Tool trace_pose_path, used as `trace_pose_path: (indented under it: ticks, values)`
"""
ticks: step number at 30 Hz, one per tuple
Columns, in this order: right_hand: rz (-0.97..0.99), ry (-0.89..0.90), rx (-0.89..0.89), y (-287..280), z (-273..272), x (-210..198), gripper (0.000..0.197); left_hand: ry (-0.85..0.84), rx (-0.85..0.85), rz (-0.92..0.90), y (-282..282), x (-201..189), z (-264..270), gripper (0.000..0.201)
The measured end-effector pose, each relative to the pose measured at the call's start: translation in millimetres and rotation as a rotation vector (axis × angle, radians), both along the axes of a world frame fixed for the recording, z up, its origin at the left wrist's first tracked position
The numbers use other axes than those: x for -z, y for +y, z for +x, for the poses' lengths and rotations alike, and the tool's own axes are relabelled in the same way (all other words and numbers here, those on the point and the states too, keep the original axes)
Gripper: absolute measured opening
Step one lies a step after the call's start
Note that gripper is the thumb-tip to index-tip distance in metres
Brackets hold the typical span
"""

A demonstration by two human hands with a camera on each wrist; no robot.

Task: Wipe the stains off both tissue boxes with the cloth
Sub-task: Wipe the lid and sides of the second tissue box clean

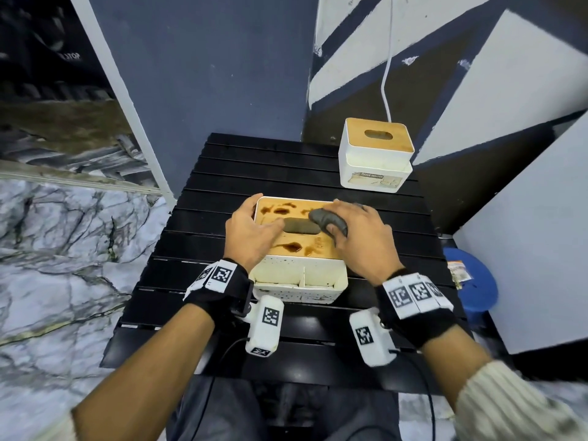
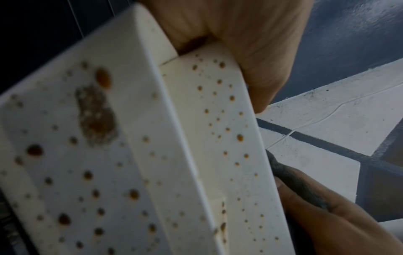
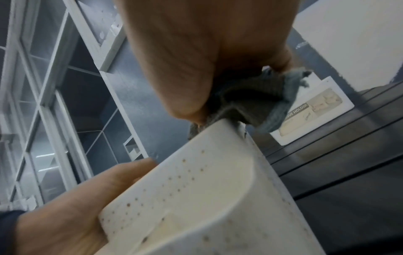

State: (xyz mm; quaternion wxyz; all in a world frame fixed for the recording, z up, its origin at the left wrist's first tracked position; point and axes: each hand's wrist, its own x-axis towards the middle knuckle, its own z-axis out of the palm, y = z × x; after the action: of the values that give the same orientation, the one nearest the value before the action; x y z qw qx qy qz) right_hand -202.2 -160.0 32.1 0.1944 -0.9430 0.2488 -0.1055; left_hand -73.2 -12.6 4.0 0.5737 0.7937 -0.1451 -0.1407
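A white tissue box (image 1: 296,275) with a wooden lid (image 1: 299,246) sits mid-table, its lid blotched with dark brown stains and its front wall (image 2: 104,155) speckled with brown drops. My left hand (image 1: 251,230) grips the box's left end, thumb lying on the lid. My right hand (image 1: 353,237) holds a bunched grey cloth (image 1: 327,219) against the lid's right side beside the slot; the cloth (image 3: 259,103) bulges under the fingers. A second white tissue box (image 1: 375,154) with a clean-looking wooden lid stands at the table's far right corner.
The black slatted table (image 1: 222,173) is small, backed by a dark blue wall. A white cable (image 1: 386,74) hangs behind the far box. A blue stool (image 1: 474,281) with a packet on it stands to the right. Marble floor lies left.
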Motion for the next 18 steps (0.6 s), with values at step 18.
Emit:
trace_pose_path:
  ticks: [18]
  values:
    - [0.024, 0.033, 0.041, -18, 25, 2, 0.040, 0.010, -0.014, 0.002, -1, 1, 1, 0.062]
